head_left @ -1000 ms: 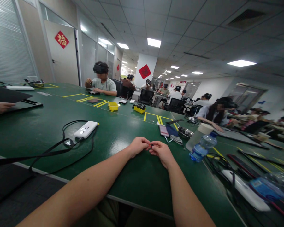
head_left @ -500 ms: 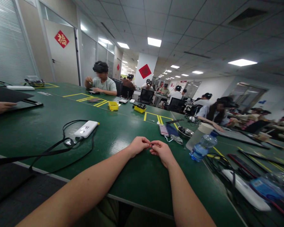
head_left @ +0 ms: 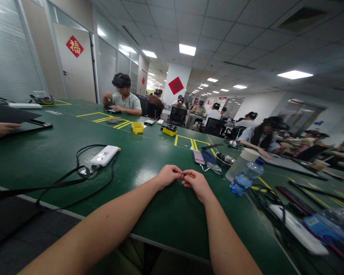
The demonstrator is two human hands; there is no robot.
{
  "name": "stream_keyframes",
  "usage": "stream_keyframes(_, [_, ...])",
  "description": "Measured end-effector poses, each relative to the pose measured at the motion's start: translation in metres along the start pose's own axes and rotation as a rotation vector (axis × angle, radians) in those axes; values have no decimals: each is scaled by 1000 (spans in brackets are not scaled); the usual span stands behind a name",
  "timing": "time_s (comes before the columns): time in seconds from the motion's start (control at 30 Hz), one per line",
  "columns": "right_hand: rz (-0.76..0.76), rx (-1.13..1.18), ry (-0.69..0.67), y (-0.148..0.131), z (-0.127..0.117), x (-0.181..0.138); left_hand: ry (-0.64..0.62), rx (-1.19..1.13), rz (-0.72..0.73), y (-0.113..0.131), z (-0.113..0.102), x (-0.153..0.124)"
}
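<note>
Over the green table (head_left: 172,214), my left hand (head_left: 169,176) and my right hand (head_left: 195,183) meet fingertip to fingertip. Between them is a tiny dark piece (head_left: 183,175), too small for me to name. Thumb and forefinger of each hand are pinched together at it. How the piece is shared between the two pinches is hard to make out. Beyond my right hand lies a dark blue and grey cloth (head_left: 210,160) with a blurred pinkish item on it.
To the left lies a white power bank (head_left: 105,156) with black cables. A clear water bottle (head_left: 248,176), a pale tumbler (head_left: 240,164) and a metal bowl (head_left: 225,159) stand at right. Yellow trays (head_left: 137,127) sit farther back. Other people work around the table.
Both hands keep their pinch in nearly the same place. Only very slight finger movement shows.
</note>
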State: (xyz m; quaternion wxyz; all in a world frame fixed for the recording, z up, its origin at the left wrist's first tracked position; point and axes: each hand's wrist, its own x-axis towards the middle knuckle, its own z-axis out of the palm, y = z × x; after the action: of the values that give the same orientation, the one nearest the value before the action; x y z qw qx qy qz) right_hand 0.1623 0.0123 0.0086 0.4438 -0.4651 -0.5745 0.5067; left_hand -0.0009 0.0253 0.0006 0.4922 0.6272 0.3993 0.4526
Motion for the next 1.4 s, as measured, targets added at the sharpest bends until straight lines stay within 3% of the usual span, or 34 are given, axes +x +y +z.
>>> stream_keyframes(0.87, [-51, 42, 15, -7, 2, -3, 11, -71, 52, -4, 2, 1])
stream_keyframes(1.1, [40, 143, 51, -6, 2, 0, -23, -114, 21, -5, 2, 3])
stream_keyframes(1.4, [-31, 11, 67, -5, 0, -1, -32, -149, 27, -5, 2, 4])
